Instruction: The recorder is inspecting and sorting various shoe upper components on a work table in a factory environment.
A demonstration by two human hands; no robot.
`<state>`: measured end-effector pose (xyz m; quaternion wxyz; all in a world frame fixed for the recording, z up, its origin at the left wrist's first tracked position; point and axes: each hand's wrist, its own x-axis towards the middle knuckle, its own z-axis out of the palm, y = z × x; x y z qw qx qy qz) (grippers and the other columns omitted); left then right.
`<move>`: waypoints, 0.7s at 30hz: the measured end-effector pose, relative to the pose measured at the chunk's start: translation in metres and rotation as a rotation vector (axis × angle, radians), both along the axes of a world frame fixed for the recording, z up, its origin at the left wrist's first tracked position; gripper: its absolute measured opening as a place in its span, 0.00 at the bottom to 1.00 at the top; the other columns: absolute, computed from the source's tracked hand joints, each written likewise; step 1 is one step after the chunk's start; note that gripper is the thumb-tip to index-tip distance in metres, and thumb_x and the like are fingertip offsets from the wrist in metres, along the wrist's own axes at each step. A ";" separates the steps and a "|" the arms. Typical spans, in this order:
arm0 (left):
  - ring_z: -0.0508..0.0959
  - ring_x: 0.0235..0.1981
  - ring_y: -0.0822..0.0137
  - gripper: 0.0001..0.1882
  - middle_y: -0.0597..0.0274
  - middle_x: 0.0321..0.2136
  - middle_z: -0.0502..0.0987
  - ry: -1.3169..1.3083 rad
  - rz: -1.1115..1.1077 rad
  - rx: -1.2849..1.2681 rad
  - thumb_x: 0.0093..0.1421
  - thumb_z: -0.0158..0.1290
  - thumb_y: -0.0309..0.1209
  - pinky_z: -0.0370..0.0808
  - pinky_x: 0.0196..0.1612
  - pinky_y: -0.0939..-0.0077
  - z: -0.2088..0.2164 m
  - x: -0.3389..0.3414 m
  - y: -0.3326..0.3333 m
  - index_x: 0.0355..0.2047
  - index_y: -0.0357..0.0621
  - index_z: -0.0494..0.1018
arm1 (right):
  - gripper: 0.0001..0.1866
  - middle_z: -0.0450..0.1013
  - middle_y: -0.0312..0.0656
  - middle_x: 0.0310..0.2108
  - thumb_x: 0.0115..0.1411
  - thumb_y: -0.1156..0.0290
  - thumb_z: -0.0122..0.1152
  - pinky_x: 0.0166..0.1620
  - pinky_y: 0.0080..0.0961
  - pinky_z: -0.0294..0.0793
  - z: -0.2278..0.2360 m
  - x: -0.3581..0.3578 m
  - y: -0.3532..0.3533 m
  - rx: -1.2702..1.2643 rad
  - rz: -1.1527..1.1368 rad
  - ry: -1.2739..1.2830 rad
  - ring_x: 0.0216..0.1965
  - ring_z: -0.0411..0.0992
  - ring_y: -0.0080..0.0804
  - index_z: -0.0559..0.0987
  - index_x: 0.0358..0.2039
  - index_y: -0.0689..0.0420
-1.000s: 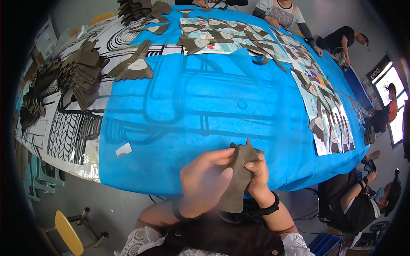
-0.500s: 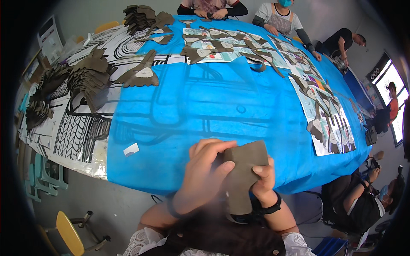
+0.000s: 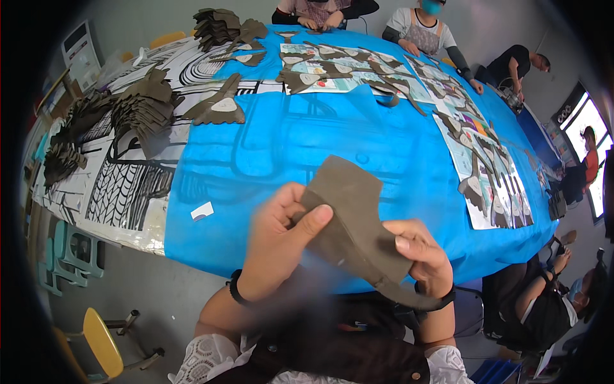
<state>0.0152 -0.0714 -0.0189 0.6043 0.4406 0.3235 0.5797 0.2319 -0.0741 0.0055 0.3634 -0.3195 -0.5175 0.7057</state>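
Above the near edge of the blue table cover (image 3: 224, 243), both hands hold a dark olive-brown, boot-shaped upper piece (image 3: 352, 211) with a wide flat top and a curved lower part. My left hand (image 3: 281, 233) pinches its upper left edge, thumb on the front face. With thumb and fingers, my right hand (image 3: 425, 253) grips its lower right side. A narrow strip-like end of the piece hangs toward my right wrist. The fingers behind the piece are partly hidden.
Stacked brown pieces (image 3: 144, 109) stand on the left of the table. Similar fan-ended pieces lie on a printed sheet (image 3: 348, 83) at the back and another on the right. A small white scrap (image 3: 202, 210) lies at left. Co-workers stand beyond; a yellow chair (image 3: 102, 342) stands lower left.
The boot-shaped piece has been lifted, tilted and opened out, showing a wider face. My left hand has moved slightly left, and my right hand has moved to the right.
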 end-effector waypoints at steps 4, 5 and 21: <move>0.76 0.31 0.79 0.14 0.64 0.31 0.79 -0.054 0.015 0.020 0.60 0.59 0.30 0.72 0.34 0.82 0.002 -0.002 -0.001 0.42 0.35 0.73 | 0.18 0.77 0.40 0.34 0.58 0.67 0.62 0.39 0.16 0.66 0.004 0.010 -0.006 0.000 -0.081 -0.095 0.35 0.71 0.20 0.78 0.42 0.70; 0.77 0.33 0.77 0.15 0.62 0.33 0.80 -0.105 -0.059 -0.008 0.58 0.61 0.29 0.73 0.36 0.81 0.004 -0.002 -0.002 0.43 0.35 0.73 | 0.18 0.77 0.40 0.34 0.58 0.67 0.62 0.39 0.16 0.66 0.005 0.010 -0.006 0.007 -0.078 -0.099 0.35 0.71 0.20 0.78 0.42 0.70; 0.76 0.45 0.71 0.21 0.57 0.46 0.77 -0.184 -0.208 -0.036 0.63 0.56 0.34 0.74 0.46 0.73 0.005 0.013 -0.008 0.53 0.34 0.69 | 0.17 0.75 0.36 0.26 0.61 0.62 0.61 0.31 0.19 0.66 0.007 0.016 -0.003 0.139 -0.184 -0.220 0.28 0.68 0.18 0.79 0.38 0.65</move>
